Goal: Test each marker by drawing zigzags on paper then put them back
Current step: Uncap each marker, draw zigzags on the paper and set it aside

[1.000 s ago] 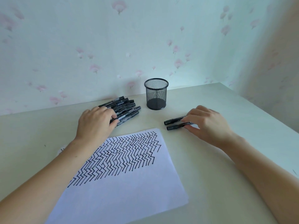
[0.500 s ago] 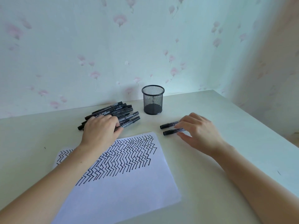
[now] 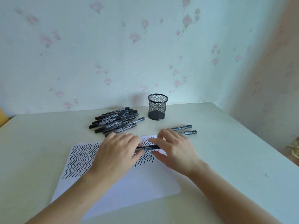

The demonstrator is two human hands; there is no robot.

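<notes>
Over the paper (image 3: 123, 183), just above the zigzag rows, both hands meet on one marker (image 3: 148, 148). It lies level, its long axis running left to right between them. The left hand (image 3: 119, 152) covers one end, fingers (image 3: 137, 155) curled narrow around the barrel; the right hand (image 3: 175, 151) pinches the other end, thumb below and fingers above. Which end carries the cap I cannot tell, since both are hidden. My guess is the cap comes off next, so the pull must run straight along that axis, hands drawing apart sideways. Two markers (image 3: 186, 130) lie on the desk (image 3: 226, 151) just beyond the right hand. A pile (image 3: 116, 122) sits beyond the left hand, near the empty mesh cup (image 3: 157, 109), well clear of the paper.
</notes>
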